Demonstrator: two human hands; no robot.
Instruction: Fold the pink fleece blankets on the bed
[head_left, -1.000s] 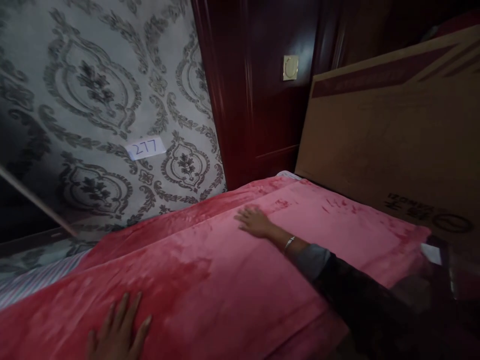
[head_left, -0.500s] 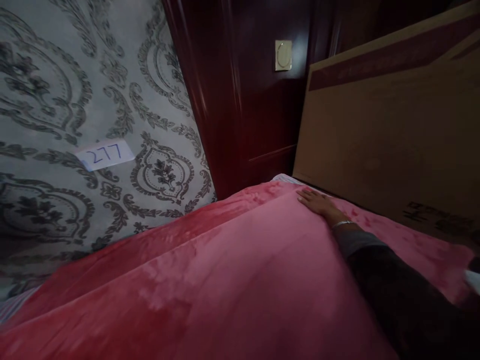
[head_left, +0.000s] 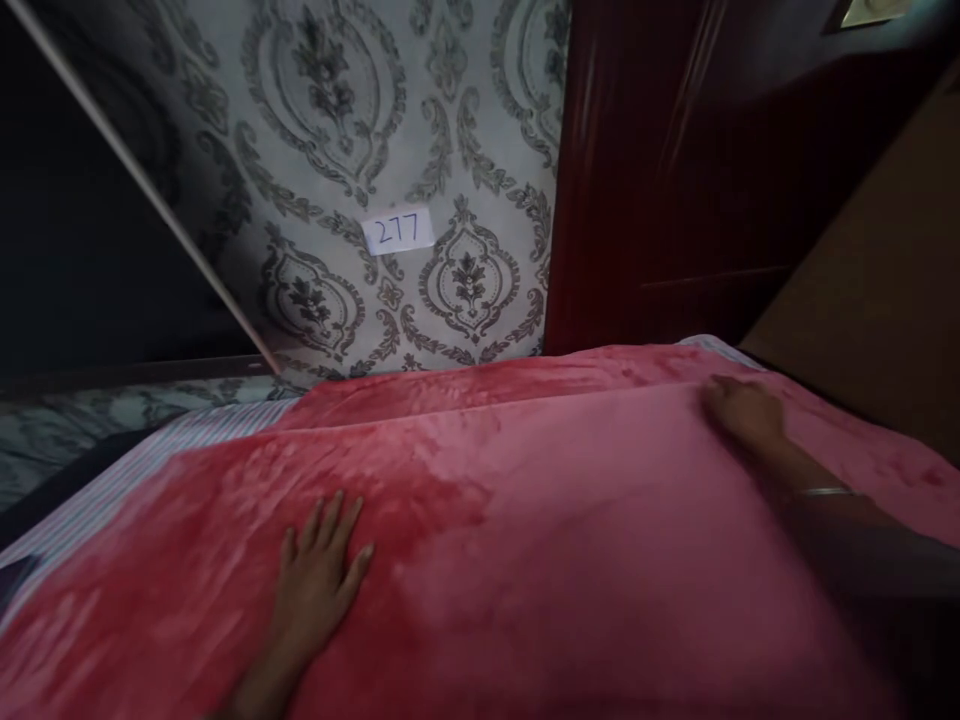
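Note:
A pink and red plush blanket (head_left: 570, 520) is spread before me, with its upper layer folded over so that a long edge runs across the far side. My left hand (head_left: 311, 575) lies flat on the red part, fingers spread. At the far right corner of the folded layer is my right hand (head_left: 750, 412), a bangle on its wrist. Its fingers look curled down on the blanket's corner, though motion blurs them and the fingertips are hidden.
Striped cloth (head_left: 112, 500) shows under the blanket at the left. Behind stand a patterned wall (head_left: 469, 280) with a paper label (head_left: 398, 231) reading 277, and a dark red wooden panel (head_left: 645, 200). A large cardboard box (head_left: 877, 270) leans at the right, a dark panel (head_left: 90, 220) at the left.
The view has swung left. My left hand has come into view, flat on the blanket. My right hand, flat before, now has its fingers curled at the blanket's corner.

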